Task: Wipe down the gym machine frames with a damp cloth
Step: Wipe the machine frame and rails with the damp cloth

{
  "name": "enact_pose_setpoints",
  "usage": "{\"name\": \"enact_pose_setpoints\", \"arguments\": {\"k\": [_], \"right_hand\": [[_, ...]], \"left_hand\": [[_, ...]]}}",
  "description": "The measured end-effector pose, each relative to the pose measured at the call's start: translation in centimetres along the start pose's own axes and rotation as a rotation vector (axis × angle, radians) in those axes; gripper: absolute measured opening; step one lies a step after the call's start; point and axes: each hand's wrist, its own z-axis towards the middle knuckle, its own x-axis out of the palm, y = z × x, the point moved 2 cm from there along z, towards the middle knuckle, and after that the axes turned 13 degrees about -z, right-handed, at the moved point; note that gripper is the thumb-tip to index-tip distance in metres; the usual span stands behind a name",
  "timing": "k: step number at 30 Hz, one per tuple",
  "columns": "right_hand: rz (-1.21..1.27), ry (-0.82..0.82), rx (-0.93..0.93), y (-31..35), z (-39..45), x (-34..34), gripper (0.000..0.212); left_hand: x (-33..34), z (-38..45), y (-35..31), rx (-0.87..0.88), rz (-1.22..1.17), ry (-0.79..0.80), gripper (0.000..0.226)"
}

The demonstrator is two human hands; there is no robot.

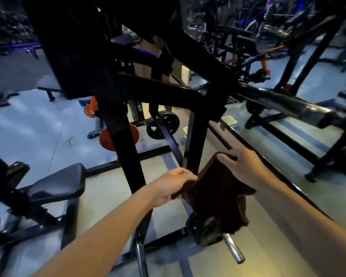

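Note:
A dark brown cloth (pixel 216 194) hangs spread between my two hands in the lower middle of the head view. My left hand (pixel 172 186) grips its left edge. My right hand (pixel 242 166) pinches its upper right corner. The cloth sits just in front of the black gym machine frame (pixel 128 148), close to a vertical post (pixel 196 144). The cloth's lower end drapes above a black weight plate (pixel 204 230) on a chrome peg.
A padded black seat (pixel 56 184) stands at the left. A red plate (pixel 106 140) and a black plate (pixel 164 124) hang behind the frame. A long bar (pixel 284 104) crosses at the right. Chrome pegs (pixel 234 248) jut out low. More machines fill the background.

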Motion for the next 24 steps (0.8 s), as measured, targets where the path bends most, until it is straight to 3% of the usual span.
{"name": "enact_pose_setpoints", "arguments": {"k": [2, 4, 5, 7, 10, 14, 18, 21, 24], "right_hand": [[0.004, 0.028, -0.015, -3.7, 1.2, -0.8, 0.081], [-0.029, 0.062, 0.026, -7.7, 2.3, -2.3, 0.049], [-0.051, 0.082, 0.044, -9.9, 3.0, -3.2, 0.043], [-0.094, 0.128, 0.046, -13.7, 4.2, -4.9, 0.045], [-0.164, 0.311, -0.027, -18.0, 5.5, -7.7, 0.04], [-0.263, 0.511, -0.125, -22.3, 7.5, -9.9, 0.036], [-0.29, 0.65, -0.146, -23.8, 9.2, -11.4, 0.012], [-0.372, 0.644, -0.15, -24.8, 10.0, -12.2, 0.01], [-0.347, 0.471, -0.063, -26.4, 10.0, -12.8, 0.009]], "left_hand": [[1.9, 2.0, 0.2, 0.044, 0.148, 0.055, 0.036], [4.2, 4.6, 0.2, 0.14, 0.343, 0.007, 0.028], [5.3, 6.0, 0.1, 0.186, 0.424, -0.073, 0.018], [7.6, 8.1, -0.3, 0.234, 0.428, -0.209, 0.012], [11.0, 10.6, -1.7, 0.267, 0.399, -0.265, 0.014], [13.6, 13.4, -2.5, 0.378, 0.578, -0.355, 0.025], [15.0, 14.3, -2.6, 0.447, 0.697, -0.378, 0.019], [15.5, 14.5, -3.5, 0.345, 0.651, -0.319, 0.026], [16.1, 15.8, -4.2, 0.319, 0.539, -0.286, 0.024]]}}
